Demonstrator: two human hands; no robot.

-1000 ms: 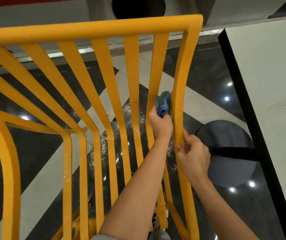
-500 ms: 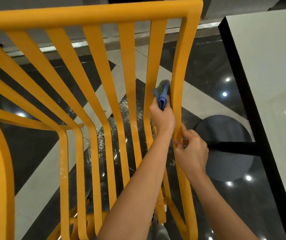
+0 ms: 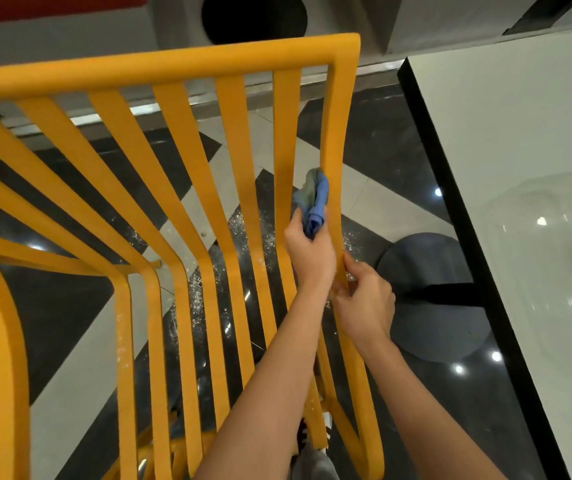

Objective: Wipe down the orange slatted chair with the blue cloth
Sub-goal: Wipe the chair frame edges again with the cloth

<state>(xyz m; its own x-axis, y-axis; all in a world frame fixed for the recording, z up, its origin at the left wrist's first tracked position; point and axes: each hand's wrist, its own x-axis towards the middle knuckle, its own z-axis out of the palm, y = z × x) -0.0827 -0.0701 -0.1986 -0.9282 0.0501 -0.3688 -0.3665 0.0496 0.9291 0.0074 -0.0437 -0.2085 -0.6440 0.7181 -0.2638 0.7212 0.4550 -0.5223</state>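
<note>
The orange slatted chair (image 3: pixel 180 188) fills the left and middle of the head view, tipped so its slats run toward me. My left hand (image 3: pixel 308 258) reaches between the two rightmost slats and grips the bunched blue cloth (image 3: pixel 314 202), which presses against the inner side of the chair's right frame rail. My right hand (image 3: pixel 364 299) grips that same rail from the outside, just below the cloth. The fingertips of both hands are partly hidden behind the rail.
A white table (image 3: pixel 520 168) with a black edge stands close on the right, its dark round base (image 3: pixel 430 289) on the floor beside the chair. The glossy black-and-white floor (image 3: pixel 69 306) shows white specks under the slats. My shoe (image 3: pixel 312 445) shows below.
The cloth and my left hand have stayed on the same stretch of the right rail, shifting only slightly. The camera view has tilted, so the chair's top bar sits lower in frame.
</note>
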